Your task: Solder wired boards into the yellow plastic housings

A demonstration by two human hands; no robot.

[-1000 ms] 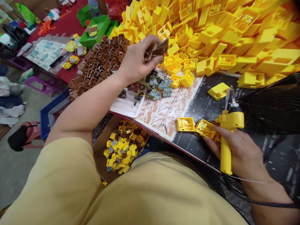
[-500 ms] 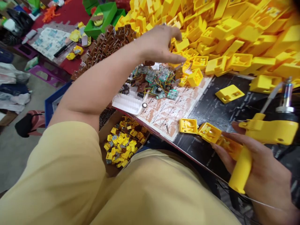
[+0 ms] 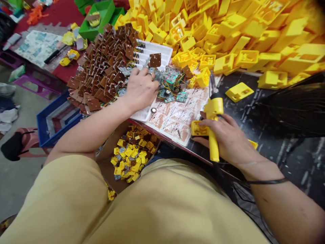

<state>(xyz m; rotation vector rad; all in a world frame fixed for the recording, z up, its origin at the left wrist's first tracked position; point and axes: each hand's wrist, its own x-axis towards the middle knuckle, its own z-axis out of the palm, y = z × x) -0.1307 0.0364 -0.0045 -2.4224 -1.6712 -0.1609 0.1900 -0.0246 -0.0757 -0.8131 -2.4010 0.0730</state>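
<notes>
Left arm (image 3: 88, 130): one, elbow bent, forearm reaching across the near edge of the bench (image 3: 240, 112). Left hand (image 3: 143, 86): back uppermost, fingers curled; I cannot make out the fingertips. Right arm (image 3: 286, 200): one, slanting in. Right hand (image 3: 225, 137): beside that same edge, curled into a grip.

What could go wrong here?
The yellow tool in the right hand has its metal tip seemingly close to a yellow case; if hot, it might mark it. The left hand is among wired boards, so yellow wires could snag. The small round part beside the white tray might get knocked away.
</notes>
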